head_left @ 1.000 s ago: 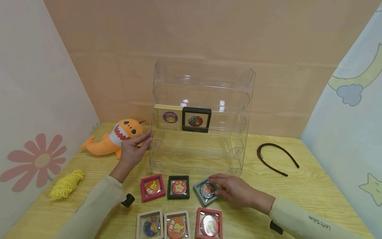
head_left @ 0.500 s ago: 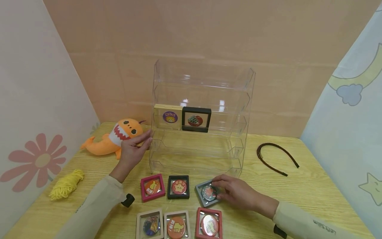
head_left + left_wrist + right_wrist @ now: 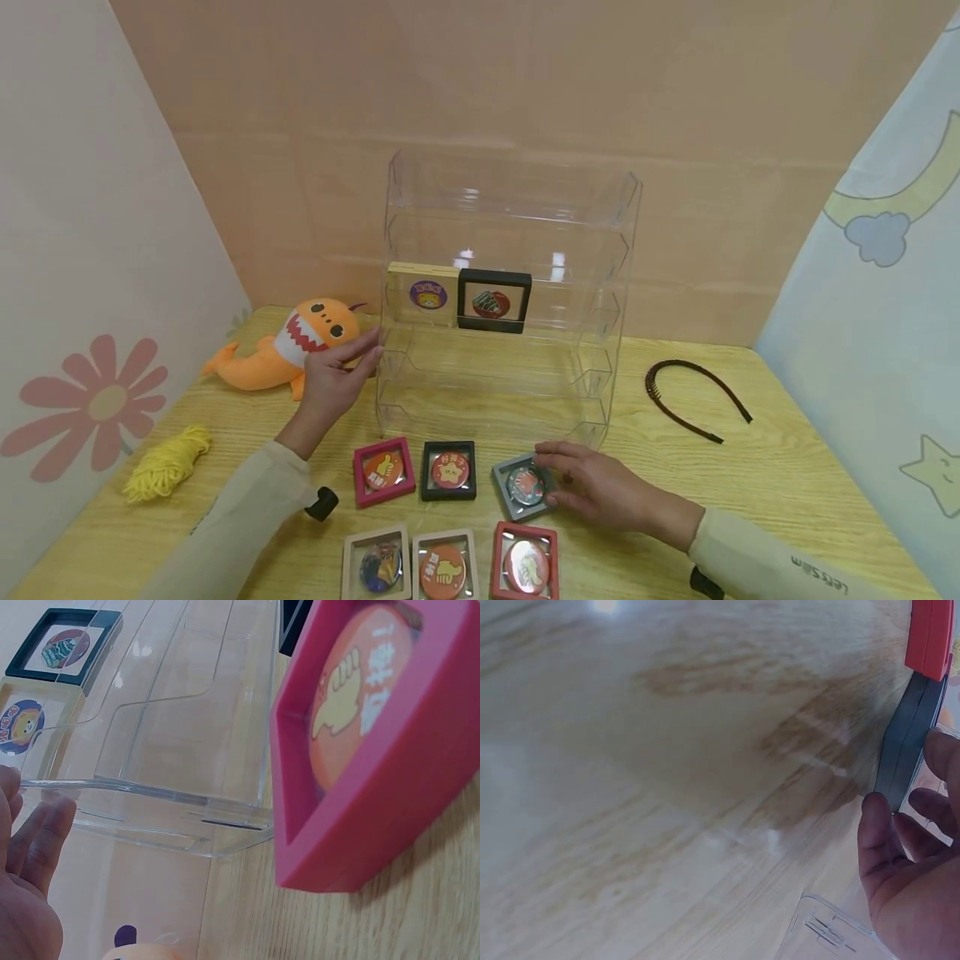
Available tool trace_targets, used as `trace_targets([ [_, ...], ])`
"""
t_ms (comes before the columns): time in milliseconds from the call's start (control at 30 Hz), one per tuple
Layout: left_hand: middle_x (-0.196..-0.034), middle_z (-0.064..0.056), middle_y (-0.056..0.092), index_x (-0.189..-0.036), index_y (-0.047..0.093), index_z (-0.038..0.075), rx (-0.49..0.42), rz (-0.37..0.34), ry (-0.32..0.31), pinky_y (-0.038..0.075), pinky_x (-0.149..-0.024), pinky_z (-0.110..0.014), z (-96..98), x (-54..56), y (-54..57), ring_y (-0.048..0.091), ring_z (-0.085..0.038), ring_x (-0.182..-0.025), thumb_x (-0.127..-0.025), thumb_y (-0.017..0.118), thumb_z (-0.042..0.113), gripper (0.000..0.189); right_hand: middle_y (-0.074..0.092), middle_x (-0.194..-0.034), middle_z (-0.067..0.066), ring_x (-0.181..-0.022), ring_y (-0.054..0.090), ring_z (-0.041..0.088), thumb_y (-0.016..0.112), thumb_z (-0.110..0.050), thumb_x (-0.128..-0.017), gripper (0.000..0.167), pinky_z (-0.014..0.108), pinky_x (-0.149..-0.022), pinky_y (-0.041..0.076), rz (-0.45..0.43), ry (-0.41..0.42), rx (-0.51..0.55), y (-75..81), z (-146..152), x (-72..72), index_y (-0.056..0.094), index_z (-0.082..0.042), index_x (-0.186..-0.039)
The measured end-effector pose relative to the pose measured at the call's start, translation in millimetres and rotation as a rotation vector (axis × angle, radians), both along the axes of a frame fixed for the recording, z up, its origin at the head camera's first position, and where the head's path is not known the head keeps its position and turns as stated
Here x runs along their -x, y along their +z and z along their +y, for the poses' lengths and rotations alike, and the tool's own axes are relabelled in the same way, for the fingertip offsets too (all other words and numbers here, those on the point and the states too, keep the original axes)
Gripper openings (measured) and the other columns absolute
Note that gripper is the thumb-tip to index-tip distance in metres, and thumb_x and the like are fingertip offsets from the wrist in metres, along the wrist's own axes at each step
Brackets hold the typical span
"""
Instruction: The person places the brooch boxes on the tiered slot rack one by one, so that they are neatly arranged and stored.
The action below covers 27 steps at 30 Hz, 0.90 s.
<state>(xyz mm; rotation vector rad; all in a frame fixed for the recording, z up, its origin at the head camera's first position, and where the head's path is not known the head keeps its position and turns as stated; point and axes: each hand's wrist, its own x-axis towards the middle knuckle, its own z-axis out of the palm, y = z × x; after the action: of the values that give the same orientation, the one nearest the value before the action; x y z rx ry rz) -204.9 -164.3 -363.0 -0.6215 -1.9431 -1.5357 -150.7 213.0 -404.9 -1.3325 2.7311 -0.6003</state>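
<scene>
A clear acrylic display rack (image 3: 495, 383) stands on the table, several tiers high. My left hand (image 3: 333, 379) holds its left side edge, fingertips at the panel in the left wrist view. On one tier, a cream frame (image 3: 422, 296) and a black frame (image 3: 493, 302) stand side by side. A grey square frame (image 3: 504, 493) with a round badge lies in front of the rack, turned at an angle. My right hand (image 3: 600, 492) grips its right corner, thumb at the near side and fingers at the far side; they hide that corner.
Left of the grey frame lie a magenta frame (image 3: 359, 482) and a dark frame (image 3: 448, 495). Nearer are two beige frames and a red frame (image 3: 553, 554). An orange plush shark (image 3: 262, 367) and yellow yarn (image 3: 168, 467) lie left, a brown headband (image 3: 660, 400) right.
The grey frame and my right hand have shifted slightly to the right, and more of its badge shows. My left hand stays on the rack.
</scene>
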Motion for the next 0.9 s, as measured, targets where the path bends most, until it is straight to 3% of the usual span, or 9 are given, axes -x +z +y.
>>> trace_targets([
  [433, -0.104, -0.030, 0.061, -0.110, 0.061, -0.017, 0.002, 0.011, 0.005, 0.056, -0.058, -0.023, 0.6, -1.2, 1.2, 0.065, -0.008, -0.085, -0.083, 0.062, -0.017, 0.028, 0.046, -0.130, 0.000, -0.111, 0.052, 0.017, 0.067, -0.031, -0.089, 0.054, 0.040, -0.090, 0.050, -0.113, -0.012, 0.045, 0.2, 1.0, 1.2, 0.050, -0.006, -0.135],
  [667, -0.104, -0.029, 0.061, -0.110, 0.061, -0.017, 0.009, 0.035, 0.003, 0.056, -0.057, -0.022, -0.2, -0.4, 0.5, 0.065, -0.008, -0.085, -0.083, 0.061, -0.017, 0.028, 0.044, -0.125, -0.002, -0.106, 0.053, 0.017, 0.074, -0.030, -0.083, 0.064, 0.039, -0.087, 0.052, -0.065, -0.033, 0.086, -0.3, 1.5, -2.1, 0.049, -0.003, -0.136],
  [900, -0.105, -0.029, 0.061, -0.111, 0.061, -0.016, -0.007, -0.004, 0.005, 0.056, -0.058, -0.023, 0.8, -1.5, 0.2, 0.065, -0.006, -0.084, -0.084, 0.061, -0.016, 0.028, 0.043, -0.121, -0.004, -0.105, 0.050, 0.014, 0.075, -0.033, -0.082, 0.061, 0.038, -0.086, 0.052, -0.048, -0.064, 0.088, -2.1, 1.4, -2.9, 0.053, -0.006, -0.132],
])
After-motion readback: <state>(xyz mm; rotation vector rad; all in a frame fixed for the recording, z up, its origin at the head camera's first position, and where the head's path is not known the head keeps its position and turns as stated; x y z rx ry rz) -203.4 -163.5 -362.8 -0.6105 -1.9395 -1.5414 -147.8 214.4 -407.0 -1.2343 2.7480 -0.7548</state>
